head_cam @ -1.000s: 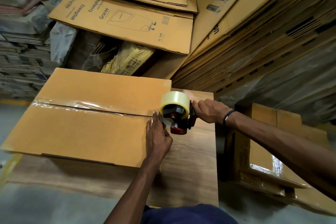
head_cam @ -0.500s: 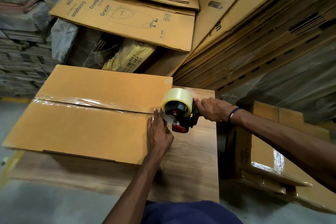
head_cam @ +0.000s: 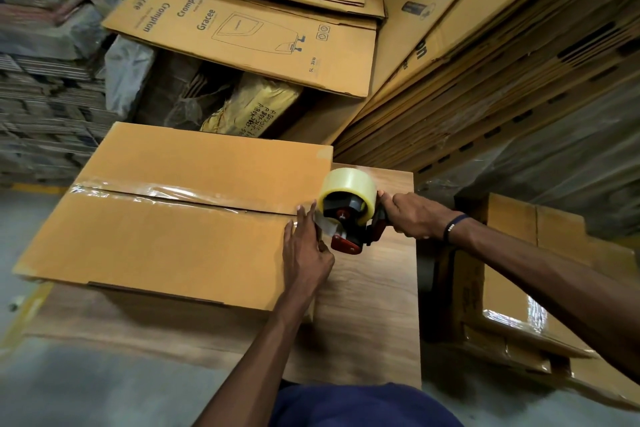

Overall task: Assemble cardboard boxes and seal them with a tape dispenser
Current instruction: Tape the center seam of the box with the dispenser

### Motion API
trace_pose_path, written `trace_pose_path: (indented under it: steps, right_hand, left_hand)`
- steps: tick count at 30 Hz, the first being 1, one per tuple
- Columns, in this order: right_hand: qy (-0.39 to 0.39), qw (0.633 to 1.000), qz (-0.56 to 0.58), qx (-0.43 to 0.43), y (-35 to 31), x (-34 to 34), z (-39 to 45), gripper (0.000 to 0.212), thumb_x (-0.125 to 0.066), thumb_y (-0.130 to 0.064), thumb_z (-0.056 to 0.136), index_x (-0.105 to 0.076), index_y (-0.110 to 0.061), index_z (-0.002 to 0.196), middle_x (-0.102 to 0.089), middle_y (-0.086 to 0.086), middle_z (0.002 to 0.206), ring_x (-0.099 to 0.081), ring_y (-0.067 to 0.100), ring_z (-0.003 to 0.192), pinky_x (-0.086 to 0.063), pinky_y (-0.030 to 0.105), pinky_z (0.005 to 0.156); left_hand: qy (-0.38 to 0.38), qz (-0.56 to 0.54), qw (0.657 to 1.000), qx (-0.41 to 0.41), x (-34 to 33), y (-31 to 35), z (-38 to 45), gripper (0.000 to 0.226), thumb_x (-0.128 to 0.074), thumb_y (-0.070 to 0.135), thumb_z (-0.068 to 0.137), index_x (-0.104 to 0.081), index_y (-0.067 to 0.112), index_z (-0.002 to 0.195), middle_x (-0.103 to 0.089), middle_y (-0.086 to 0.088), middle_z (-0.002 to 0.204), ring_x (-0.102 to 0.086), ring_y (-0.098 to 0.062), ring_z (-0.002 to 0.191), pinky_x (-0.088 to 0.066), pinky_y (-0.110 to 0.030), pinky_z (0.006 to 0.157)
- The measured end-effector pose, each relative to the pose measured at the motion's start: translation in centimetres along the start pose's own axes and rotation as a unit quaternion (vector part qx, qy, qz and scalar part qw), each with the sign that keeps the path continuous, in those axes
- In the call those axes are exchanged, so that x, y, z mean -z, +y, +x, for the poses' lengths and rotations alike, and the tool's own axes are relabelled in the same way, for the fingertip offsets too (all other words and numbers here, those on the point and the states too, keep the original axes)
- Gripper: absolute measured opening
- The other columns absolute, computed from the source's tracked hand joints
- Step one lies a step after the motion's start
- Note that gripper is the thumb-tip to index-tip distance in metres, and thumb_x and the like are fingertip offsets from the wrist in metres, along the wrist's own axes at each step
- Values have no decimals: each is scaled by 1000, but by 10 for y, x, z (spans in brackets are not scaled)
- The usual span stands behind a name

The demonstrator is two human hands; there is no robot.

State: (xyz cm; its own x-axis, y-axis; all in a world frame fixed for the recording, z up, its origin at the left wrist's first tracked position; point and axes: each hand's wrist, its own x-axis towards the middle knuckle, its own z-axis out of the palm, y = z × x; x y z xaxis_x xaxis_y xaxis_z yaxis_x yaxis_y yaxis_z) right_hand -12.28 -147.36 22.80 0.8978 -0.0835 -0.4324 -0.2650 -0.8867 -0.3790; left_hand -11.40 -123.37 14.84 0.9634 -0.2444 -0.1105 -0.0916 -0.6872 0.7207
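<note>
Your cardboard box (head_cam: 166, 246) lies on the wood-grain table (head_cam: 363, 305), a broad rectangle of smooth matte brown board with its two top flaps meeting along a centre seam. A strip of clear, glossy tape (head_cam: 166, 192) runs along that seam from the left edge toward the right, wrinkled in places and catching the light.

Your left hand (head_cam: 306, 253) rests at the box's right end with the fingers straight and close together, flat on the cardboard beside the end of the seam; the thumb is tucked toward the tape hanging off the box edge, and you cannot tell whether it pinches it.

Your right hand (head_cam: 412, 215) is curled around the handle of the tape dispenser (head_cam: 349, 218), which sits just off the right edge of the box, over the table. The dispenser is black and red hard plastic, carrying a thick, round roll of translucent yellowish tape; a short clear stretch runs from it down to the box edge by your left fingers. A dark bead band circles your right wrist.

Behind the table lean flat, printed corrugated sheets (head_cam: 249, 35) with line drawings and lettering, and to the right a tall slanted stack of flattened cartons (head_cam: 502, 87) shows its ridged edges. Lower right, beside the table, are taped boxes (head_cam: 519, 305) with shiny film over their seams. A crumpled plastic-wrapped bundle (head_cam: 249, 111) lies behind the box
</note>
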Motion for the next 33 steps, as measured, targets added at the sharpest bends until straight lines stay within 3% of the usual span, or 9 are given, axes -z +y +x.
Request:
trace_pose_path:
  steps: [3,8,11,18,20,23,26,29,33]
  right_hand:
    - [-5,1000,5,0,5,1,-6,82,-12,-54,111,-69,0,86,-68,9,69,-59,13,54,-48,19,53]
    - [-4,1000,-1,16,11,5,-11,81,-13,-56,110,-70,-2,93,-73,12,82,-70,25,74,-59,36,77]
    - [-7,1000,3,23,14,7,-11,80,-13,-56,110,-70,-3,92,-72,12,82,-69,23,73,-56,29,71]
    - [-7,999,8,37,23,5,-11,80,-13,-60,107,-69,-5,90,-71,7,79,-69,24,74,-59,34,75]
    - [-12,999,13,32,21,0,-7,82,-13,-60,108,-69,-3,88,-72,9,77,-70,25,71,-60,36,74]
    - [-44,998,38,1,16,-6,4,87,-11,-63,107,-68,0,88,-69,11,73,-61,23,56,-57,31,57]
    - [-80,995,47,-24,11,-5,14,89,-9,-64,106,-66,1,88,-63,12,70,-54,22,54,-47,27,47]
    - [-95,994,43,-29,10,1,23,85,-9,-68,104,-63,-7,81,-58,9,64,-51,22,52,-44,27,45]
    - [-84,996,14,-26,10,2,29,81,-11,-63,107,-64,-8,81,-66,9,68,-57,25,51,-51,31,53]
  left_hand:
    - [26,-14,999,-23,0,-1,-2,78,-61,0,91,-34,25,160,-25,-4,169,-19,-30,156,-19,-41,126]
    - [37,-38,998,-22,-3,-7,-1,70,-64,1,87,-49,26,151,-34,-6,166,-31,-34,152,-16,-34,123]
    - [46,-48,997,-37,-4,-8,1,70,-65,-2,83,-52,23,148,-42,-12,161,-37,-31,149,-17,-36,126]
    - [63,-53,995,-61,1,-4,-3,81,-65,-5,82,-46,30,152,-54,-9,151,-40,-32,143,-41,-60,112]
    - [58,-49,996,-45,-1,-5,-3,83,-65,-3,82,-42,30,156,-48,-10,156,-40,-35,144,-36,-55,119]
    - [49,-39,997,-37,-2,-3,-4,89,-65,-3,83,-34,26,161,-40,-7,162,-33,-30,151,-22,-40,127]
    - [39,-43,998,-10,-2,1,-2,94,-64,-3,84,-25,30,163,-37,-2,165,-26,-28,154,-28,-43,125]
    - [29,-30,999,2,-3,1,1,97,-64,0,86,-20,35,164,-32,1,167,-21,-29,156,-32,-45,123]
    - [11,10,1000,-7,-4,1,4,95,-60,2,88,-12,30,166,-25,-1,170,-14,-26,158,-19,-44,127]
